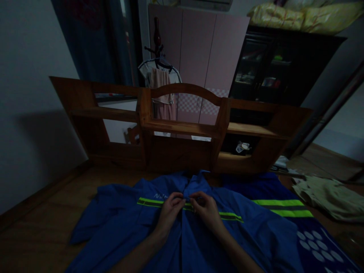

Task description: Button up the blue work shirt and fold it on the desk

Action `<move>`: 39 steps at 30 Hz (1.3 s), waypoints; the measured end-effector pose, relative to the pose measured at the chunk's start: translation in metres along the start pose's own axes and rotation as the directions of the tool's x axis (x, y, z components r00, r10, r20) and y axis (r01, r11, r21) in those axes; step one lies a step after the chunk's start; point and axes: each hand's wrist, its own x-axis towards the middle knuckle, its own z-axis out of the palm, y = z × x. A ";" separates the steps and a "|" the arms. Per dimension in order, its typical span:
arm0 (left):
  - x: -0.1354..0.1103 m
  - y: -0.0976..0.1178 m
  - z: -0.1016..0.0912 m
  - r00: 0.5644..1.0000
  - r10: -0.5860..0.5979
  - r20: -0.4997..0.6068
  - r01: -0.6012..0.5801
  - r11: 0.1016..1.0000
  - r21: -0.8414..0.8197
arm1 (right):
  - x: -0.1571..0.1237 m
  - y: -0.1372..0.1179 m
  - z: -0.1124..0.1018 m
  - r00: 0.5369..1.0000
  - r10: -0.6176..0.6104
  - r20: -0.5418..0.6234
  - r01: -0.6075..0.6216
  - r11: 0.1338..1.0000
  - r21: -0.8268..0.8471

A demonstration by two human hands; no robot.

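A blue work shirt (127,227) with a yellow-green reflective stripe across the chest lies spread face up, its collar away from me. My left hand (172,206) pinches the front placket just below the collar, from the left side. From the right, my right hand (205,208) pinches the same spot with thumb and forefinger, the two hands' fingertips almost meeting. Any button between the fingertips is too small and dark to make out. Under the shirt's right side lies a darker blue cloth (267,185) with yellow-green stripes and pale oval prints.
Just beyond the shirt stands a low wooden shelf unit (182,129) with open compartments. A pale crumpled garment (332,197) lies at the right. Farther back are a clothes stand (157,38), a pink wardrobe (196,49) and a dark cabinet (273,68). A wall (31,125) rises at the left.
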 end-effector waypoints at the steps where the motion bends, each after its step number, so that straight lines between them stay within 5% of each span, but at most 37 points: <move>1: 0.000 -0.001 0.000 1.000 -0.004 0.000 0.004 1.000 -0.006 | 0.000 0.000 0.000 1.000 0.005 0.002 -0.005 1.000 0.007; 12: 0.003 -0.007 -0.002 1.000 0.006 0.023 -0.005 1.000 -0.017 | 0.000 -0.002 0.000 0.999 -0.045 -0.009 0.044 0.998 -0.038; 25: -0.001 -0.003 0.002 1.000 -0.010 0.011 0.011 0.998 -0.065 | 0.007 0.014 -0.001 0.992 0.070 0.104 -0.090 0.977 0.194; 39: -0.003 0.004 0.005 0.997 -0.070 0.035 0.072 0.994 -0.083 | 0.002 0.001 -0.004 0.999 -0.025 0.039 0.024 1.000 0.005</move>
